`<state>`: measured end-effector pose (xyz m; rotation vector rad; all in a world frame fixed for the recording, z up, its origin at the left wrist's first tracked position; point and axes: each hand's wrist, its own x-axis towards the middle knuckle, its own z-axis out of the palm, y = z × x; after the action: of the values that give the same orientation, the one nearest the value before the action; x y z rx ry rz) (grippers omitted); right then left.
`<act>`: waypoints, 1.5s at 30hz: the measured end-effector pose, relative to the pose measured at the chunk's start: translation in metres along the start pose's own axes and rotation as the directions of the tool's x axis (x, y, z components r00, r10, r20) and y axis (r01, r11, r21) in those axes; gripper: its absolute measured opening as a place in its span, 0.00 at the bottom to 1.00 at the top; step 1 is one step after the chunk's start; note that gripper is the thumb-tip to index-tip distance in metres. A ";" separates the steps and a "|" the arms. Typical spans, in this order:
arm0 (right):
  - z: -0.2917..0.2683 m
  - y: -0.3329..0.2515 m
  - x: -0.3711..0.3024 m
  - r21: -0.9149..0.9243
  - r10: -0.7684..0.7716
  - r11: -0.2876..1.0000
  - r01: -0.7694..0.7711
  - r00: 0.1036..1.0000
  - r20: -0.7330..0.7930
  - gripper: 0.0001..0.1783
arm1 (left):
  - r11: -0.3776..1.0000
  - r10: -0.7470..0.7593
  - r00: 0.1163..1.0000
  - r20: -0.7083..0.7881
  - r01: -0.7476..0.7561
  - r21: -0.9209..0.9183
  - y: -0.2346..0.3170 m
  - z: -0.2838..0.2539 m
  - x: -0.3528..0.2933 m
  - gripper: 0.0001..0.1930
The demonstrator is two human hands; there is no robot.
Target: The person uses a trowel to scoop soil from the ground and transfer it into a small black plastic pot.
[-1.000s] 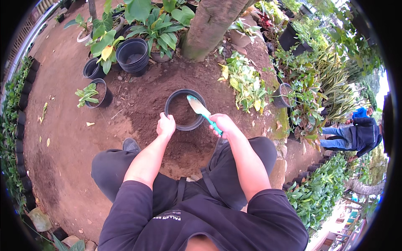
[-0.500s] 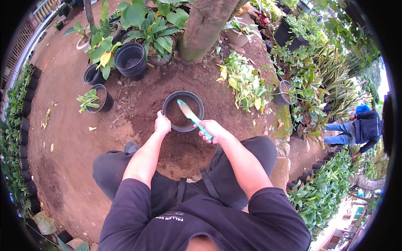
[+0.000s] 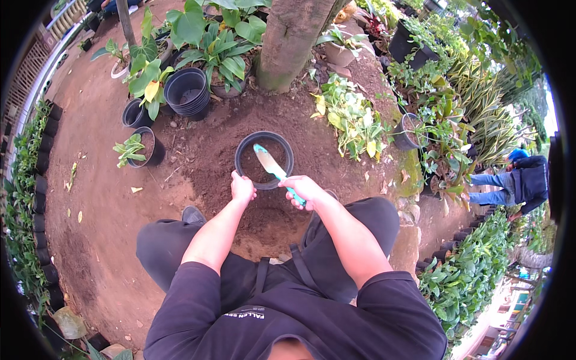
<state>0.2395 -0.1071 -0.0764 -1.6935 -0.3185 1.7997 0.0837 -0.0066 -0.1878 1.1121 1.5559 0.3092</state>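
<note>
A round black plastic pot stands on loose brown soil in front of my crossed legs, with dark soil inside it. My left hand is closed on the pot's near-left rim. In my right hand is a garden trowel with a turquoise handle, gripped at the pot's near-right side. Its soil-smeared blade slants over the pot's opening, tip toward the far left. Whether the blade touches the soil I cannot tell.
Stacked black pots and a small potted plant stand at the far left. Beyond the pot rises a tree trunk. Uprooted leafy plants lie to the right. Another person bends over plants at the far right.
My left hand has shifted around the rim from the pot's left side toward its near side. The trowel stays over the pot, almost unmoved.
</note>
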 end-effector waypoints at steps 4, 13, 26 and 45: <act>0.000 0.007 0.004 0.035 -0.002 0.999 0.004 0.998 -0.060 0.08 | 0.884 0.353 0.905 -0.238 -0.239 0.403 0.000 -0.008 0.004 0.18; 0.002 0.004 -0.014 0.045 0.082 0.996 -0.082 0.997 0.013 0.09 | 0.914 0.291 0.939 -0.182 -0.216 0.344 0.003 -0.014 0.011 0.17; -0.002 0.016 -0.009 0.051 0.108 0.993 -0.104 0.990 -0.089 0.11 | 0.909 0.319 0.928 -0.192 -0.243 0.338 -0.006 -0.006 0.018 0.19; -0.006 0.026 -0.009 0.014 0.074 0.997 -0.073 0.997 -0.027 0.09 | 0.933 0.269 0.950 -0.160 -0.216 0.289 -0.017 -0.006 0.027 0.22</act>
<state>0.2376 -0.1340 -0.0850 -1.7405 -0.2349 1.8252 0.0731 0.0077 -0.2155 1.5328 1.6694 0.3939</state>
